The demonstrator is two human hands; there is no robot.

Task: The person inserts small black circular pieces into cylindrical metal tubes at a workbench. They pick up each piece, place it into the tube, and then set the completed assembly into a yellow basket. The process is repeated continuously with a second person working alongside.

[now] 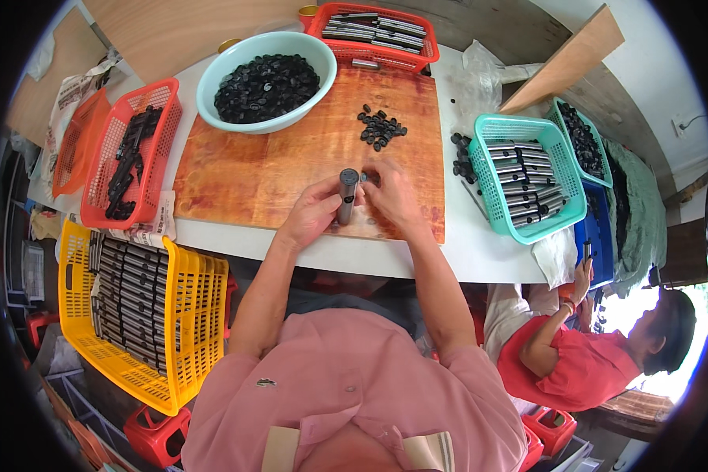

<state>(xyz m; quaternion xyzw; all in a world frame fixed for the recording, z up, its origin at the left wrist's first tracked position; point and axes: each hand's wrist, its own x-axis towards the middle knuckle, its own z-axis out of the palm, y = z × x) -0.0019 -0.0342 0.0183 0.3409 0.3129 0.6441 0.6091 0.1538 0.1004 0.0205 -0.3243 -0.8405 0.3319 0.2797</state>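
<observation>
My left hand [313,211] is closed around a short grey metal tube [347,206], which stands nearly upright over the front of the wooden board [248,177]. A round dark end faces up on the tube. At the tube's right side, the fingers of my right hand [395,197] are pinched together by its upper end. Whatever they hold, if anything, is too small and covered to name. Beyond my hands, a loose pile of small black oval plastic pieces [381,130] lies on the board.
A pale blue basin [322,90] of black pieces stands at the back left. Red baskets [165,110], a teal basket [492,185] and a yellow crate [193,330] hold tubes or black parts. One tube [365,64] lies near the back basket. At right sits a co-worker [574,358] in red.
</observation>
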